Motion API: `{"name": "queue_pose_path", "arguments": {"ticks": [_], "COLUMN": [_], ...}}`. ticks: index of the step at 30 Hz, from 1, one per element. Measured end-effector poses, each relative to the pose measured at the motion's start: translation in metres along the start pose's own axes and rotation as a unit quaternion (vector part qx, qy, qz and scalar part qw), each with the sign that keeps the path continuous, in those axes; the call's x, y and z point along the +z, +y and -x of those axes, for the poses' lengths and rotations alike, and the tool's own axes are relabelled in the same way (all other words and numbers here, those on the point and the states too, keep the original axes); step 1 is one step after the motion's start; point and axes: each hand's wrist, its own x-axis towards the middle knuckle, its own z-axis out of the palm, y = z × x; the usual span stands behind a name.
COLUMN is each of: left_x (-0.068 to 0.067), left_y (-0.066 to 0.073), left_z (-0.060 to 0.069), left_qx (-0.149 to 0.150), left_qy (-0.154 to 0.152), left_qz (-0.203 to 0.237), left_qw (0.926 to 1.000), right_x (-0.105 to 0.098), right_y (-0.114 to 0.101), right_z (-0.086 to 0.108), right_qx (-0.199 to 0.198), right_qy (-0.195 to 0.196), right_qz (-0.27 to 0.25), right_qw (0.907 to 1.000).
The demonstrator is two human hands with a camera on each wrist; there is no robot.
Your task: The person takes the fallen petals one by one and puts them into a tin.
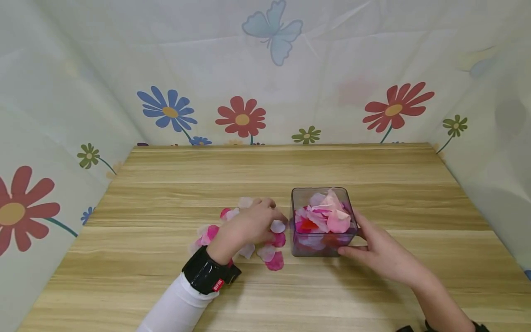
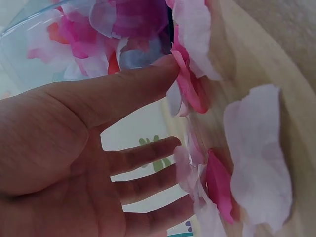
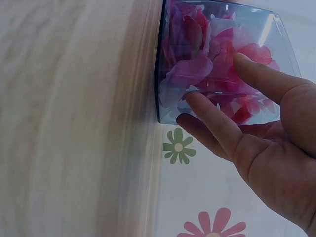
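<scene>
My left hand is over a scatter of artificial flower petals on the table, left of the box. In the left wrist view its thumb touches a pink petal, and its spread fingers reach white and pink petals without visibly pinching any. My right hand holds a clear, smoky square plastic box at its right side, thumb on the front face and fingers around the side. Pink, white and red petals fill the box, piled to about its rim. The box stands upright on the table.
A wood-grain table carries everything. Behind it and at both sides hangs a white sheet printed with flowers and a butterfly. A black band circles the left wrist.
</scene>
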Motion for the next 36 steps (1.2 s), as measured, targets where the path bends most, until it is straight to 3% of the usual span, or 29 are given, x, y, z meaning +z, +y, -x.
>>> {"name": "queue_pose_path", "arguments": {"ticks": [8,26,36], "left_x": [0.0008,0.0063,0.0084], "left_y": [-0.0002,-0.0020,-0.0045], "left_z": [0.0001,-0.0043,-0.0070], "left_qx": [0.004,0.024,0.021], "left_qy": [-0.003,0.034,0.034], "left_qz": [-0.009,-0.061,-0.057], "left_qw": [0.9999,0.9973,0.9975], "right_x": [0.0000,0.0000,0.0000], "right_y": [0.0001,0.0004,0.0013], "right_z": [0.0000,0.0001,-0.0002], "right_qx": [-0.006,-0.009,-0.008], "right_qy": [0.000,0.000,0.001], "right_qz": [0.001,0.012,0.015], "right_qw": [1.0000,0.9999,0.9999]}}
